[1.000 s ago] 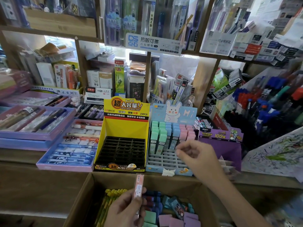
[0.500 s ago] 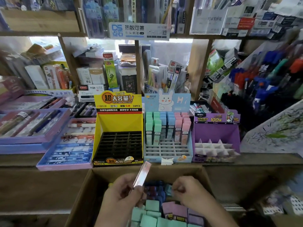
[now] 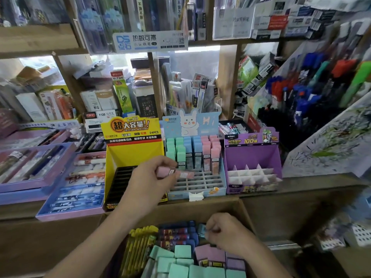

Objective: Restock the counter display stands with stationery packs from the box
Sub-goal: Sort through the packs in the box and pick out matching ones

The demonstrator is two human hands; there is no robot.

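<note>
Pinching a pink pack (image 3: 185, 174) over the bare front slots of the blue stand (image 3: 176, 194), the left hand (image 3: 152, 177) is mid-placement. The right hand (image 3: 228, 233) curls among packs in the box (image 3: 245, 211), grip unclear. Only back rows are filled; yellow stand (image 3: 132, 155) and purple stand (image 3: 253, 157) look empty.

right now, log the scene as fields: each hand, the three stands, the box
left hand: pinches a pink pack over the blue stand
right hand: down in the box, fingers curled among packs; grip unclear
blue stand: back rows filled, front slots bare
yellow stand: slots bare
purple stand: slots bare
</note>
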